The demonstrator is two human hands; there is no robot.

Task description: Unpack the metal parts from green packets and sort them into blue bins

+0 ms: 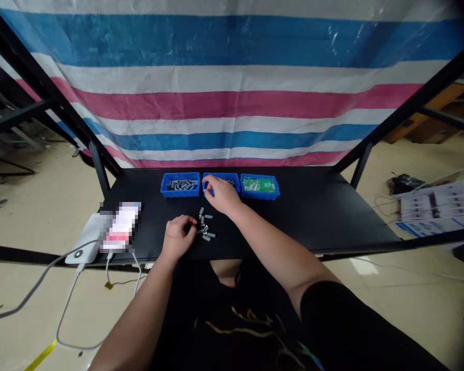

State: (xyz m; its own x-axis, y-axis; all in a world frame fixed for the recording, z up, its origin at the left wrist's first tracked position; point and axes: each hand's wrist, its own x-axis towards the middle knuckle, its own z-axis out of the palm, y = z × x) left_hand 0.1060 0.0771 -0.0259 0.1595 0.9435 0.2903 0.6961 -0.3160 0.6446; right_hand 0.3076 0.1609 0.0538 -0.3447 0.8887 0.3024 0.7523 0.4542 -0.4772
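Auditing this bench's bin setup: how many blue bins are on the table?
3, in a row near the far edge of the table: left bin with grey parts, middle bin partly hidden by the right hand, right bin with green boards.

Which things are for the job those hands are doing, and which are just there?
Probably for the job:
- loose gray pieces by the left hand
- left blue bin of gray pieces
- middle blue bin, under the right hand
- right blue bin, holding green boards

Probably just there:
- white box
- blurred-out bright thing
- striped sheet
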